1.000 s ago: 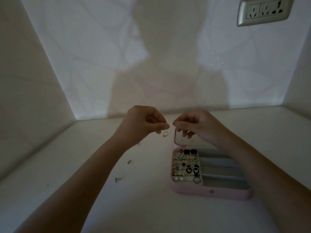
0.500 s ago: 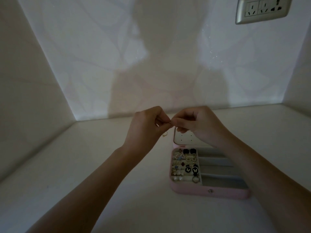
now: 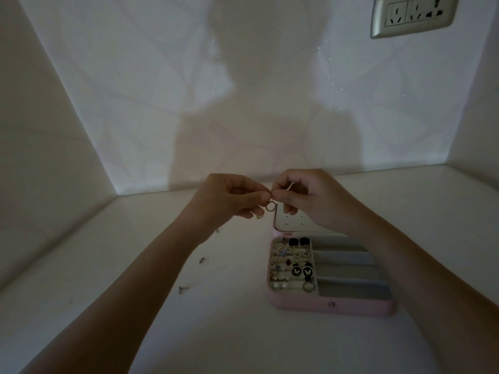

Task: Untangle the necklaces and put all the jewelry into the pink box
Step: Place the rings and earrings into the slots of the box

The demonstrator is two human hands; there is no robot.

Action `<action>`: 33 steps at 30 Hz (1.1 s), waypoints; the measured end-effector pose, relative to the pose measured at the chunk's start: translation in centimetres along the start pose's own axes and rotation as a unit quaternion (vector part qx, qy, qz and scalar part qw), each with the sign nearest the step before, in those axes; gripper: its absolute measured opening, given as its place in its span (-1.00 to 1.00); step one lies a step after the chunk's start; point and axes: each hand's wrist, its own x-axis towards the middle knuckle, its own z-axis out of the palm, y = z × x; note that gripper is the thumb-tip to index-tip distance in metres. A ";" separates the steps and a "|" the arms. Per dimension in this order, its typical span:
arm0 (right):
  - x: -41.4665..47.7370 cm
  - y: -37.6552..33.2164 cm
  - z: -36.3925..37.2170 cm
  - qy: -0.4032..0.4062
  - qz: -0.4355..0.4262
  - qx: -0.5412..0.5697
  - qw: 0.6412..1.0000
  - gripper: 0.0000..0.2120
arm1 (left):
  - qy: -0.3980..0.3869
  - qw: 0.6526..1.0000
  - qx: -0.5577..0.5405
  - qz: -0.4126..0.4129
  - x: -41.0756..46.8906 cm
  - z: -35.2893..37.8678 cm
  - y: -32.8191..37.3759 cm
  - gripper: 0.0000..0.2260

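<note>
Ring dangling mid-air in bad light, plenty of ways to lose it

A few loose studs (image 3: 203,260) lie on the left half of the counter (image 3: 108,265) right by the forearm, so I'd guess one careless sweep scatters them. The left hand (image 3: 226,197) and right hand (image 3: 310,198) meet fingertip to fingertip toward the counter's back edge. Both pinch a fine necklace (image 3: 290,187) I can barely make out, and a ring (image 3: 270,207) hangs just under the pinch. If a pinch slips, the ring probably drops beside the pink box (image 3: 332,306) instead of in it, and tugging hard could tighten the tangle. The box lies open right of centre, its left compartment already packed.
</note>
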 end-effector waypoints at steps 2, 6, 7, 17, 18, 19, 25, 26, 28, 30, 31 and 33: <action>0.0 0.0 0.0 -0.020 0.008 0.013 1.000 -0.95 | -0.023 0.999 0.024 -0.007 0.0 -0.2 0.0 -0.91; -0.1 0.0 -0.2 -0.056 0.021 0.038 0.998 -0.97 | -0.066 0.997 0.045 -0.021 -0.3 -0.4 0.3 -0.81; 0.0 0.0 -0.4 -0.065 0.025 0.043 0.997 -0.98 | -0.077 0.995 0.052 -0.023 -0.3 -0.4 0.3 -0.82; 0.0 0.2 -1.0 -0.086 0.028 0.086 0.992 -0.86 | -0.110 0.992 0.061 -0.009 -0.6 -0.2 0.5 -0.98; 0.0 0.3 -1.0 -0.085 0.032 0.089 0.992 -0.81 | -0.109 0.992 0.058 -0.006 -0.6 -0.2 0.6 -0.98; 0.0 0.3 -1.0 -0.084 0.039 0.093 0.991 -0.77 | -0.105 0.993 0.057 -0.005 -0.6 -0.2 0.6 -0.97; 0.3 1.9 -1.2 -0.042 0.105 0.049 0.992 -0.79 | -0.132 0.978 0.156 -0.049 -0.6 0.4 0.4 -0.94; 0.3 2.4 -1.3 -0.037 0.115 0.032 0.992 -0.80 | -0.153 0.971 0.176 -0.058 -0.7 0.5 0.3 -0.93; 0.4 3.1 -1.2 -0.034 0.131 -0.001 0.991 -0.80 | -0.201 0.954 0.208 -0.077 -1.0 0.9 0.3 -0.93; 0.4 3.6 -1.1 -0.046 0.140 -0.040 0.988 -0.81 | -0.245 0.936 0.235 -0.095 -1.3 1.5 0.2 -0.89; 0.4 3.8 -0.9 -0.056 0.141 -0.059 0.987 -0.82 | -0.264 0.927 0.244 -0.104 -1.5 1.8 0.2 -0.87; 0.3 4.2 -0.7 -0.072 0.142 -0.090 0.983 -0.84 | -0.293 0.915 0.247 -0.127 -1.7 2.4 0.1 -0.84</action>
